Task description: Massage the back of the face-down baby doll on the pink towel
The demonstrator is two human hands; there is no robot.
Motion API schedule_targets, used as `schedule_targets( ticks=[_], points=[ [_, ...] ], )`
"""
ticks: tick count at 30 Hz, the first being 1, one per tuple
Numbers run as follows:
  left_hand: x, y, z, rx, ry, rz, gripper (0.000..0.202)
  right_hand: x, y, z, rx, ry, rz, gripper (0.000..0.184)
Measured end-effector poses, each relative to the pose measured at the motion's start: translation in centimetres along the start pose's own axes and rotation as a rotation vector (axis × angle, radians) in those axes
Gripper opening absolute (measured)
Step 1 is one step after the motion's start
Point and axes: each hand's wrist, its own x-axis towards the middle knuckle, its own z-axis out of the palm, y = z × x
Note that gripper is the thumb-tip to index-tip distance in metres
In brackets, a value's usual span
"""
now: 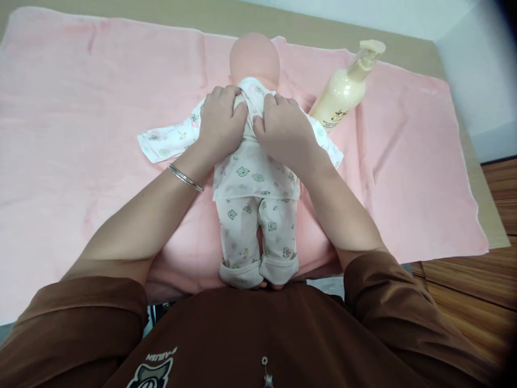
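Note:
A baby doll (254,59) lies with its smooth bald head away from me and its feet towards me; no face shows. It wears a white printed shirt (258,175) and matching trousers (240,231) with turned-up cuffs. My left hand (222,121) is on the upper left of the shirt, fingers curled into the cloth and thumb inward. Opposite it, my right hand (285,129) is curled on the upper right of the shirt in the same way. Between the two thumbs the cloth is bunched and folded. Both fingertips are partly hidden. The shirt's sleeves spread out to either side.
A pink blanket (100,108) covers most of the wooden table (440,59). To the doll's right, a cream pump bottle (343,91) lies tilted on the blanket. Wooden flooring (476,285) shows beyond the table's right edge, and a white wall stands behind.

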Motion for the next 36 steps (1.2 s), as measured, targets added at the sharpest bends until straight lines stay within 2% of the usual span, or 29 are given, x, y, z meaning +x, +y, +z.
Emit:
schedule_targets(
  ticks=[4, 7, 11, 19, 28, 32, 36],
  points=[
    [0.0, -0.1, 0.2, -0.022, -0.001, -0.024, 0.027, 1.4, 1.1, 0.7, 0.029, 0.025, 0.056, 0.025],
    [0.1, -0.2, 0.3, -0.015, 0.017, -0.065, 0.027, 2.4, 2.3, 1.7, 0.126, 0.065, 0.099, 0.029],
    [0.1, -0.1, 0.2, 0.005, 0.000, -0.086, 0.027, 2.8, 3.1, 2.6, 0.159, 0.054, 0.105, 0.031],
    [0.2, 0.3, 0.0, -0.022, -0.044, -0.123, 0.032, 2.9, 3.1, 2.9, 0.145, 0.068, 0.119, 0.029],
    [0.2, 0.3, -0.2, -0.013, -0.071, -0.176, 0.032, 3.0, 2.5, 2.5, 0.163, 0.017, 0.194, 0.025],
    [0.1, 0.7, -0.2, 0.068, -0.050, -0.174, 0.032, 3.1, 2.8, 2.7, 0.184, 0.046, 0.187, 0.024],
    [-1.2, 2.2, -0.9, 0.201, -0.050, -0.127, 0.029, 3.3, 3.1, 3.0, 0.186, 0.051, 0.169, 0.026]
  ],
)
